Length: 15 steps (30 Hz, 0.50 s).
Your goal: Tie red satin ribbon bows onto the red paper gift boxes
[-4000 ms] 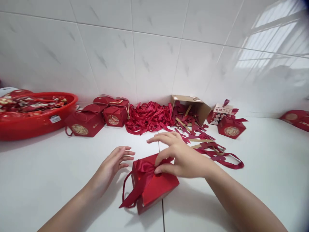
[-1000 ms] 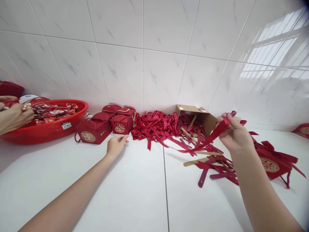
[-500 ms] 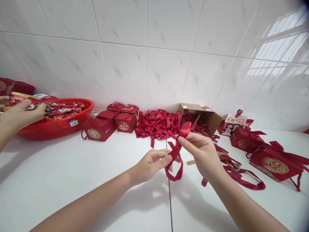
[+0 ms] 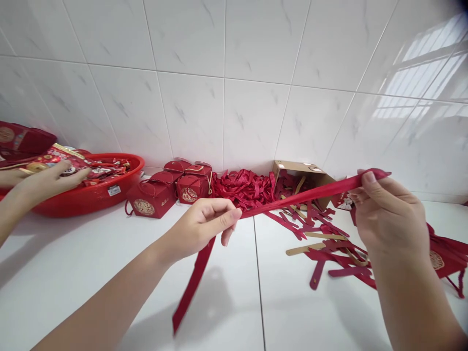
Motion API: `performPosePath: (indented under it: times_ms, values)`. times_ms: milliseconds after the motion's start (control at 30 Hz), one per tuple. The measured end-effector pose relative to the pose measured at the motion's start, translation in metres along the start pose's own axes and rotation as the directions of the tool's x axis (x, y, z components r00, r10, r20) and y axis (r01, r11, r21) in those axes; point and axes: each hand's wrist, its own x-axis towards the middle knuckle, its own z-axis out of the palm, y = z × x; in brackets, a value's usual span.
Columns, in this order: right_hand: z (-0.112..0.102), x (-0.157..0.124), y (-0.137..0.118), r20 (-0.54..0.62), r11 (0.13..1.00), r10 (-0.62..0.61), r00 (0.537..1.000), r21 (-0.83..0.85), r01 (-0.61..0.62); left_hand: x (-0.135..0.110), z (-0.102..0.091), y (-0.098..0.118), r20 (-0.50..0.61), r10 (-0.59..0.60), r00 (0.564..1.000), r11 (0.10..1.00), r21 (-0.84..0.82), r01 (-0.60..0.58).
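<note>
A red satin ribbon (image 4: pixel 303 196) is stretched in the air between my two hands, above the white table. My left hand (image 4: pixel 206 226) pinches it near the middle of the view, and a loose tail of it hangs down below that hand. My right hand (image 4: pixel 391 214) is closed on the ribbon further right and higher up, with a short end sticking out past the thumb. Behind the ribbon lies a heap of red ribbons (image 4: pixel 244 187), and under it are scattered red and gold strips (image 4: pixel 329 243).
A cardboard box (image 4: pixel 303 168) lies on its side by the tiled wall. Small red gift boxes (image 4: pixel 151 200) stand left of the heap. Another person's hands (image 4: pixel 54 183) hold a red packet over a red basin (image 4: pixel 91 195). A red box (image 4: pixel 448 253) sits at far right.
The ribbon went from loosely looped to pulled out straight. My right hand moved right and up, my left hand moved left. The other person's hands shifted slightly right with the packet.
</note>
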Motion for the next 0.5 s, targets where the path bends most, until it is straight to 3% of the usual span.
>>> performPosePath:
  times_ms: [167,233,300,367,500]
  values:
    - [-0.012,0.013,0.000,-0.065,0.996,0.076,0.995,0.060,-0.072,-0.007,-0.009,0.006,-0.140,0.149,0.979,0.958,0.266,-0.108]
    - [-0.017,0.020,0.001,-0.091,0.990,0.119,0.989,0.080,-0.112,-0.012,-0.012,0.008,-0.226,0.275,0.934,0.929,0.313,-0.198]
    - [-0.020,0.026,0.002,-0.126,0.979,0.188,0.974,0.104,-0.176,-0.016,-0.014,0.010,-0.296,0.411,0.862,0.885,0.359,-0.298]
    - [-0.022,0.030,0.005,-0.159,0.958,0.273,0.949,0.140,-0.252,-0.020,-0.015,0.013,-0.296,0.525,0.798,0.823,0.415,-0.387]
    - [-0.024,0.036,0.011,-0.182,0.916,0.385,0.905,0.192,-0.351,-0.025,-0.018,0.018,-0.162,0.658,0.736,0.671,0.570,-0.474]
